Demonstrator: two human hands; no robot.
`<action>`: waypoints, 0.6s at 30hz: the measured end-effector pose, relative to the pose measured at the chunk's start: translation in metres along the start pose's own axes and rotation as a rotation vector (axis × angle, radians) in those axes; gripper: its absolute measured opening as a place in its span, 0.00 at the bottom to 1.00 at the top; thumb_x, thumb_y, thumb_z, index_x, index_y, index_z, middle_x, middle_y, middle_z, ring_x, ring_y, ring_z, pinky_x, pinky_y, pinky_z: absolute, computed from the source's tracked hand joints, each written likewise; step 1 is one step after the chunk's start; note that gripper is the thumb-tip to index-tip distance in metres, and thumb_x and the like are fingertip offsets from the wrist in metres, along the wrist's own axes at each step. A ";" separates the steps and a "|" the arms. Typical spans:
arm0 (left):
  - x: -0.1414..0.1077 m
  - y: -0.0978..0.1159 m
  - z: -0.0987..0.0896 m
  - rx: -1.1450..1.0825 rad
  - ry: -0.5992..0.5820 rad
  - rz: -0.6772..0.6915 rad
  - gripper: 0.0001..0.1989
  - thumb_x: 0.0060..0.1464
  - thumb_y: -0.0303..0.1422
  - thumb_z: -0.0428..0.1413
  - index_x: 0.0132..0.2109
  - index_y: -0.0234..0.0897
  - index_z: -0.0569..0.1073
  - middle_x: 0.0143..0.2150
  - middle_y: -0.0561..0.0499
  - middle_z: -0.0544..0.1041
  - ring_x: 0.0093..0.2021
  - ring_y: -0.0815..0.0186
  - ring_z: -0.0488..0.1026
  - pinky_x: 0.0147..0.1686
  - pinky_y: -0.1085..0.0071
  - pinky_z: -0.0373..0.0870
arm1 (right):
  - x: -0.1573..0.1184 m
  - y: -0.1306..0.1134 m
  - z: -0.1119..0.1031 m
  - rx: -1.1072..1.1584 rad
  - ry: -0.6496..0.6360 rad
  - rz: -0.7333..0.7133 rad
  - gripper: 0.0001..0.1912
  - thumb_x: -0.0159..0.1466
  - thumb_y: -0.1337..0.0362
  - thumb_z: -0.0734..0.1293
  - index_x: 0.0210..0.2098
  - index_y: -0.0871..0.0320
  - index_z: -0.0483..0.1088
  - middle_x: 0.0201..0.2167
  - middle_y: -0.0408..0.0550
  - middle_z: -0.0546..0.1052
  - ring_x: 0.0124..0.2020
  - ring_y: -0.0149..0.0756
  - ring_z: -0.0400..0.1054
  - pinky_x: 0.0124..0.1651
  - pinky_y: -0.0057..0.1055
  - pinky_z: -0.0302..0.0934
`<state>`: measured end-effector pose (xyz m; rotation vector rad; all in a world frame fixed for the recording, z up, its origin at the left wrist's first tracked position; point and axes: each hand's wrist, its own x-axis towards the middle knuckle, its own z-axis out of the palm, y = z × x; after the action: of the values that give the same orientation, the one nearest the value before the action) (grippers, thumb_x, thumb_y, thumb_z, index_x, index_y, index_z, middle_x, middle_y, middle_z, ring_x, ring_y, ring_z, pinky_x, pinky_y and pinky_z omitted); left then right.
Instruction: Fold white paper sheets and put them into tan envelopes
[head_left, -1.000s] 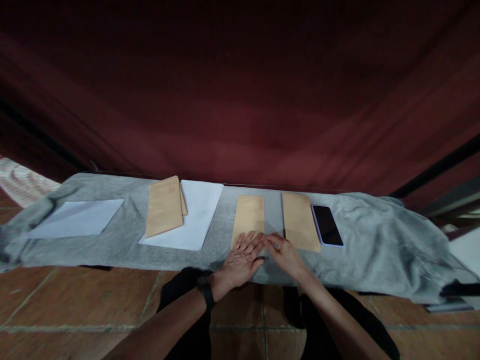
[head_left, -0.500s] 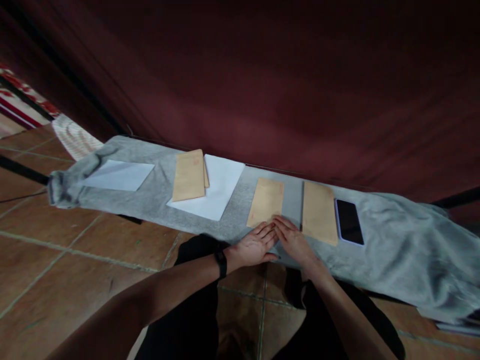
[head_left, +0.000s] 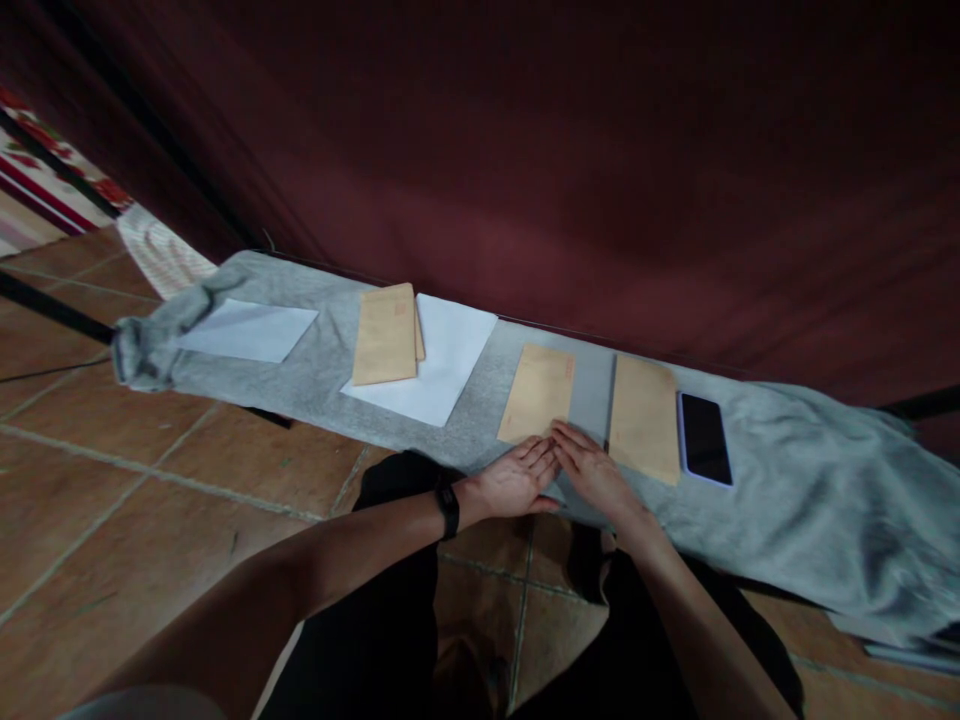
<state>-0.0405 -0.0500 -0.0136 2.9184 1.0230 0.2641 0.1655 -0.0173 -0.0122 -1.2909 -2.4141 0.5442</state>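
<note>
Just in front of me lies a tan paper envelope (head_left: 537, 388) with small reddish print near its top right corner. My left hand (head_left: 516, 482) is at its lower edge, fingers stretched out to the right and thumb apart. My right hand (head_left: 592, 472) comes in from the other side, its extended fingers over the envelope's lower right corner and meeting the left fingertips. Nothing shows in either hand, though the spot where the fingertips meet is partly hidden. Close to the right hand lies a larger-looking tan envelope (head_left: 645, 415).
Grey cloth (head_left: 817, 480) covers the long narrow bench. A dark-screened phone (head_left: 705, 440) lies right of the envelopes. Leftward, more tan envelopes (head_left: 384, 340) overlap a white sheet (head_left: 442, 385); another white sheet (head_left: 251, 330) lies farther left. A dark red curtain (head_left: 525, 180) hangs behind.
The view has shifted slightly, so the bench items appear a little higher and mostly farther right. Both hands stay at the envelope's lower edge with almost the same pose.
</note>
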 end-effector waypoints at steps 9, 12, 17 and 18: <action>0.001 -0.002 -0.010 -0.014 -0.022 -0.128 0.22 0.71 0.35 0.43 0.65 0.33 0.66 0.68 0.39 0.69 0.70 0.60 0.63 0.70 0.61 0.56 | 0.001 -0.003 0.000 -0.081 -0.012 -0.025 0.24 0.74 0.64 0.54 0.66 0.60 0.66 0.68 0.54 0.67 0.68 0.44 0.62 0.69 0.46 0.60; 0.002 -0.018 -0.013 0.041 -0.043 -0.197 0.23 0.68 0.26 0.40 0.65 0.35 0.66 0.67 0.42 0.71 0.68 0.62 0.66 0.68 0.62 0.60 | 0.002 -0.012 0.000 -0.155 0.004 -0.011 0.23 0.74 0.64 0.55 0.65 0.62 0.67 0.67 0.56 0.68 0.67 0.43 0.63 0.70 0.44 0.58; 0.005 -0.039 -0.020 0.155 -0.073 -0.212 0.21 0.65 0.24 0.43 0.61 0.33 0.70 0.64 0.39 0.73 0.65 0.57 0.70 0.63 0.58 0.67 | 0.002 -0.027 0.003 -0.301 0.038 0.007 0.23 0.72 0.62 0.61 0.64 0.65 0.67 0.66 0.59 0.68 0.66 0.46 0.64 0.70 0.44 0.57; 0.005 -0.040 -0.020 0.178 -0.078 -0.194 0.22 0.63 0.23 0.44 0.61 0.33 0.70 0.64 0.38 0.73 0.65 0.57 0.70 0.63 0.58 0.67 | 0.003 -0.029 0.004 -0.324 0.043 0.009 0.24 0.72 0.62 0.62 0.64 0.65 0.67 0.66 0.59 0.69 0.65 0.46 0.65 0.70 0.44 0.58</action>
<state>-0.0651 -0.0162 0.0029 2.9230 1.3705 0.0531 0.1416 -0.0307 -0.0017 -1.4215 -2.5353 0.1269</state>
